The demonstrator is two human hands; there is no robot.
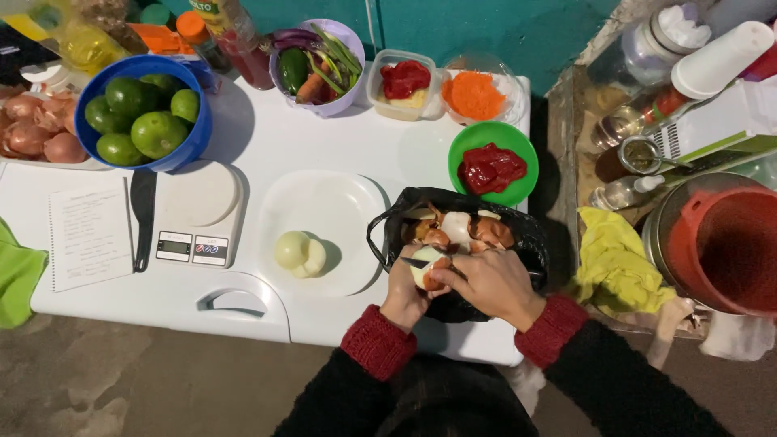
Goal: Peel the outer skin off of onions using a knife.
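Both hands are working over a black bag (530, 243) at the front right part of the white table (267, 137). The left hand (402, 297) is curled around an onion (426, 269), gripping it from the near side, and the right hand (495, 283) is closed over it from the right, fingers pinching at the top. There's a thin dark thing poking out between them, maybe a knife blade, hard to tell from this angle. The onion sits right at the near rim of the bag, and the bag has a heap of peels (457, 229) in it.

Just left of the bag is a white plate (340, 202) with a peeled onion (299, 253) sitting near its front edge. Further left there's a scale (198, 218), a black knife (143, 218) beside it, and a sheet of paper (89, 235) toward the left edge. At the back left corner is a blue bowl (198, 129) full of limes (146, 117). Along the back edge: a purple bowl (348, 40) of vegetables, a tub (380, 101), and shredded carrot (473, 95). A green bowl (473, 142) of red sauce sits right behind the bag.
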